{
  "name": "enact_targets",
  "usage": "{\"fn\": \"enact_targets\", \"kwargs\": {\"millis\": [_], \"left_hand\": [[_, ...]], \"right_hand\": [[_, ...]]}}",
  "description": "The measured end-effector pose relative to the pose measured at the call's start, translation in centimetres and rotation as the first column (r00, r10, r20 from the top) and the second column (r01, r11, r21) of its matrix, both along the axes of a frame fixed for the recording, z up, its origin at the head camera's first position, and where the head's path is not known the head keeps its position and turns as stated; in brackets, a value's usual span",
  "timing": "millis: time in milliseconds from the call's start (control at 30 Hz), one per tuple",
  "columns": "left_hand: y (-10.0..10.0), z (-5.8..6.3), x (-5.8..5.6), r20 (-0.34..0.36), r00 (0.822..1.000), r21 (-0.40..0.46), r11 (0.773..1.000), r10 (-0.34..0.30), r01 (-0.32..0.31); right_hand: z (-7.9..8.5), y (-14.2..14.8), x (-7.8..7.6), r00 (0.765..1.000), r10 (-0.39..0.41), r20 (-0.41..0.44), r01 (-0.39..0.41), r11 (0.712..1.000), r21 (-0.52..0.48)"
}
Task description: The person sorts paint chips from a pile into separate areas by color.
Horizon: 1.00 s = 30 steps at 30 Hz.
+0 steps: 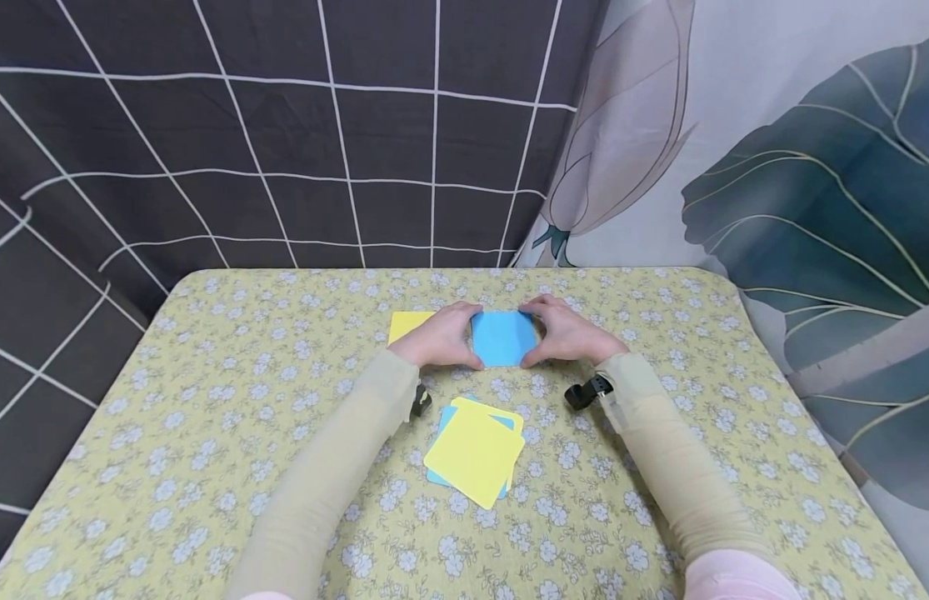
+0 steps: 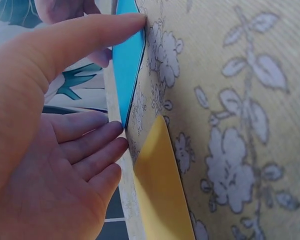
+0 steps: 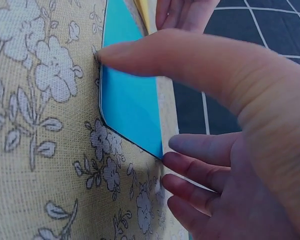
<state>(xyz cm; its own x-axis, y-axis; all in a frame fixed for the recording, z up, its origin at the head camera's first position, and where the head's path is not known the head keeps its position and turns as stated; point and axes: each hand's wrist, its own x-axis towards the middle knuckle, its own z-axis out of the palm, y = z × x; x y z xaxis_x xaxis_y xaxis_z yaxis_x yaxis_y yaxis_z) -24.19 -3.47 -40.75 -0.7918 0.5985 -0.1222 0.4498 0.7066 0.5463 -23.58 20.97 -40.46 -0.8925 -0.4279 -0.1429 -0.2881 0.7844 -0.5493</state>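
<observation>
The left hand [image 1: 444, 336] and right hand [image 1: 571, 333] pinch opposite sides of the blue card [image 1: 502, 338] on the bench [image 1: 224, 400], thumbs near and fingers far, seemingly to keep it square and steady beside the yellow card [image 1: 407, 323].

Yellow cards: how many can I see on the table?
3 visible: the far card beside the left hand, the top card of the nearer pile, and a lower card there. More may be hidden underneath.
</observation>
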Motion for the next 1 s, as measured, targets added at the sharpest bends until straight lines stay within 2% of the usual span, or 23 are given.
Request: {"fn": "enact_targets", "kwargs": {"millis": [167, 333, 467, 600, 767, 1000], "left_hand": [[-0.2, 0.5, 0.3, -0.011, 1.0, 0.037, 0.999, -0.001, 0.001], [-0.5, 1.5, 0.9, -0.039, 0.999, 0.041, 0.999, -0.005, 0.006], [-0.9, 2.6, 1.8, -0.054, 0.998, 0.055, 0.998, -0.015, 0.018], [-1.5, 3.4, 2.8, -0.088, 0.996, 0.075, 0.996, -0.034, 0.041], [-2.1, 3.7, 4.2, -0.12, 0.991, 0.098, 0.992, -0.064, 0.076], [-3.1, 3.3, 6.6, -0.112, 0.988, 0.099, 0.988, -0.105, 0.116]], "right_hand": [[0.4, 0.0, 0.4, 0.999, -0.014, -0.044, 0.014, 1.0, -0.002], [1.3, -0.2, 1.2, 0.993, -0.032, -0.111, 0.034, 0.999, 0.021], [2.2, -0.4, 2.3, 0.987, -0.033, -0.158, 0.038, 0.999, 0.026], [3.2, -0.6, 3.6, 0.979, -0.003, -0.202, 0.006, 1.0, 0.011], [3.9, -0.9, 5.4, 0.968, 0.045, -0.249, -0.048, 0.999, -0.007], [3.7, -1.5, 8.0, 0.962, 0.095, -0.257, -0.098, 0.995, 0.0]]}}
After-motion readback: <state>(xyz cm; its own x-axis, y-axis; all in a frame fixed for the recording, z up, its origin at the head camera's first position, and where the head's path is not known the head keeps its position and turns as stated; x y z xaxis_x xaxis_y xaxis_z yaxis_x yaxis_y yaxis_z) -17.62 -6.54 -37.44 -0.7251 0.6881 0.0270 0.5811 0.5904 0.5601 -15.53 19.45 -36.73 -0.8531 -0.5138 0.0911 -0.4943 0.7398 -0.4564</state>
